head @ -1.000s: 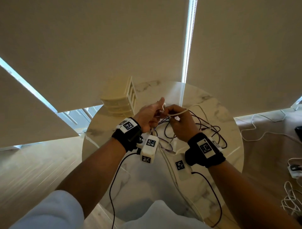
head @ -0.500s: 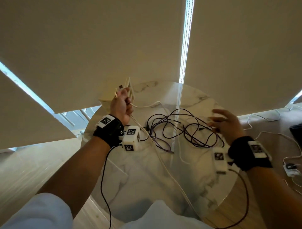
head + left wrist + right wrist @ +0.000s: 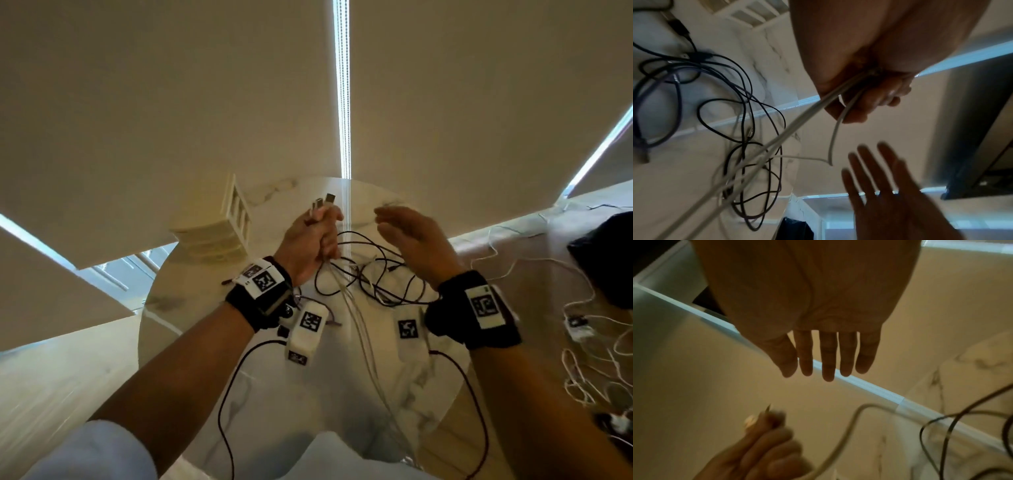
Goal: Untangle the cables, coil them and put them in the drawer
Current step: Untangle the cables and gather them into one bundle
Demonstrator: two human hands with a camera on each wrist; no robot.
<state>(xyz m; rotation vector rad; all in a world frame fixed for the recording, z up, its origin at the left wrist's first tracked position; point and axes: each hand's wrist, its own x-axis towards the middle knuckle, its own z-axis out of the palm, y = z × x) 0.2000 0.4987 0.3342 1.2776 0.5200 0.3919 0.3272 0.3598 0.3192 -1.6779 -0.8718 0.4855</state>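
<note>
My left hand point(image 3: 313, 236) grips a white cable point(image 3: 359, 329) above the round marble table point(image 3: 191, 308); two plug ends point(image 3: 323, 202) stick up out of the fist. In the left wrist view the white cable point(image 3: 781, 138) runs doubled out of the curled fingers point(image 3: 865, 100). A tangle of black and purple cables point(image 3: 380, 274) lies on the table under both hands. My right hand point(image 3: 407, 233) hovers just right of the left one, fingers point(image 3: 828, 358) straight and holding nothing. A small cream drawer unit point(image 3: 219, 233) stands at the table's far left.
Closed roller blinds hang right behind the table. More white cables point(image 3: 589, 373) and a small adapter point(image 3: 577, 325) lie on the floor to the right. A dark object point(image 3: 606, 260) sits at the right edge.
My left hand has moved right from the drawer unit to mid-table, lifting the white cable. My right hand has swung in from the right toward it, fingers spread.
</note>
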